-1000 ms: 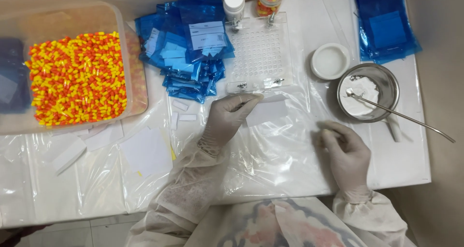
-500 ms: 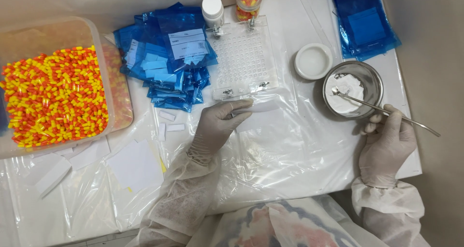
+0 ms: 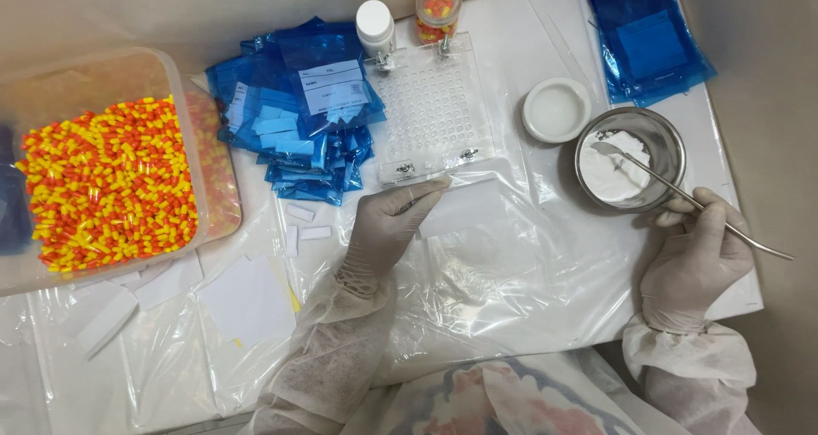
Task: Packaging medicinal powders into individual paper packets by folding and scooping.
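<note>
Inside steel bowl [image 3: 630, 157], white powder [image 3: 610, 175]; spatula [image 3: 682, 197]

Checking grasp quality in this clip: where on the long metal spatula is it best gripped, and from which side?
Grip the spatula on the bare handle stretch outside the steel bowl, roughly where the right hand pinches it now, coming from the right. Its blade end lies in the white powder, and the thin handle slants out over the rim towards the table edge, leaving room for fingers there.

A long metal spatula [image 3: 682, 198] is held slanted, its flat tip resting in white powder [image 3: 615, 172] inside a round steel bowl [image 3: 673, 141]. A clear perforated capsule tray [image 3: 434, 111] lies flat nearby.
</note>
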